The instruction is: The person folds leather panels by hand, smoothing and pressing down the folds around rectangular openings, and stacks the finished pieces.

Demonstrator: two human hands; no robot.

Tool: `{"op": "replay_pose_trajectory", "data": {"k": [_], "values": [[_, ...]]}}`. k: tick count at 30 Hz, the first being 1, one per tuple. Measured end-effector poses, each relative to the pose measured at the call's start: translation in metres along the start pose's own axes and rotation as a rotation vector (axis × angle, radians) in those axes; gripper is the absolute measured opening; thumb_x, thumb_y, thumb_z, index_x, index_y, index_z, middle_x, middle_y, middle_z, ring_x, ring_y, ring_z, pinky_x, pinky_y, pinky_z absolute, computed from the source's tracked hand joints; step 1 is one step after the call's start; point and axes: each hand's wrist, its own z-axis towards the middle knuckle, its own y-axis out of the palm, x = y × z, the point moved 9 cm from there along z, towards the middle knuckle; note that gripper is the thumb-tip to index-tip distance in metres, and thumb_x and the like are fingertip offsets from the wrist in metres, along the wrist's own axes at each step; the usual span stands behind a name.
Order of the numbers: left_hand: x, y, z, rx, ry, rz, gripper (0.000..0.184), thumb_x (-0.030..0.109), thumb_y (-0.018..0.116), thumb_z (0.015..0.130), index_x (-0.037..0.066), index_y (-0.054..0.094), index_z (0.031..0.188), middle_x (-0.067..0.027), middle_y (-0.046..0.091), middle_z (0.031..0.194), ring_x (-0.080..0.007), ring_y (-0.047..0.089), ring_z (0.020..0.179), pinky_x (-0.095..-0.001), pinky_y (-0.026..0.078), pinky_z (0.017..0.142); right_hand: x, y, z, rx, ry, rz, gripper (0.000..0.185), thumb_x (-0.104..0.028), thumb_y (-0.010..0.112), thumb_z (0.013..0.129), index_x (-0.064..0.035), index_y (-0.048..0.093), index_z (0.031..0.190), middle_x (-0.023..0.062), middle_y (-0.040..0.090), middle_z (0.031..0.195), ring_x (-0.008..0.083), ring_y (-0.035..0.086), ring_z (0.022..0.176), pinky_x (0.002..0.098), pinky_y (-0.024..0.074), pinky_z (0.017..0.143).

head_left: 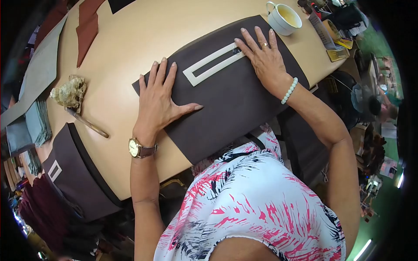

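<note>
A dark brown sheet (pixel 222 108), perhaps leather, lies across the table and overhangs its near edge. On it is a long cream rectangular frame (pixel 200 78) with an open slot. My left hand (pixel 159 102) rests flat on the sheet's left part, thumb spread toward the middle. My right hand (pixel 265 61) lies with fingers apart on the sheet's right part, its index finger beside the frame's right end. A small dark patch (pixel 236 51) shows in the slot there. Neither hand grips anything.
A white cup (pixel 278 24) with yellowish contents stands beyond my right hand. Left on the table (pixel 117 87) lies a crusted brush (pixel 72 93). Another dark panel (pixel 82 174) with a small cream frame (pixel 54 171) hangs over the left edge. Reddish-brown scraps (pixel 87 32) lie at far left.
</note>
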Motion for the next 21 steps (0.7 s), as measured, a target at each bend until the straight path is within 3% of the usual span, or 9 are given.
{"op": "replay_pose_trajectory", "data": {"k": [6, 21], "values": [[-0.004, -0.004, -0.002, -0.141, -0.077, 0.068, 0.113, 0.065, 0.075, 0.048, 0.006, 0.036, 0.137, -0.0146, 0.03, 0.144, -0.0338, 0.024, 0.134, -0.0565, 0.021, 0.105, -0.009, -0.007, -0.003, 0.009, -0.036, 0.042, 0.064, -0.019, 0.048, 0.087, -0.0192, 0.02, 0.145, 0.0068, 0.021, 0.148, 0.0318, 0.021, 0.135, 0.0537, 0.0095, 0.11], [-0.002, -0.005, -0.004, -0.03, -0.02, 0.033, 0.112, 0.066, 0.074, 0.048, 0.0, 0.04, 0.132, -0.0168, 0.035, 0.14, -0.0353, 0.029, 0.131, -0.0583, 0.025, 0.101, -0.059, -0.052, -0.002, 0.147, -0.112, 0.161, 0.06, -0.025, 0.046, 0.087, -0.0146, 0.027, 0.142, 0.0085, 0.026, 0.146, 0.0327, 0.022, 0.134, 0.0535, 0.0095, 0.11]]}}
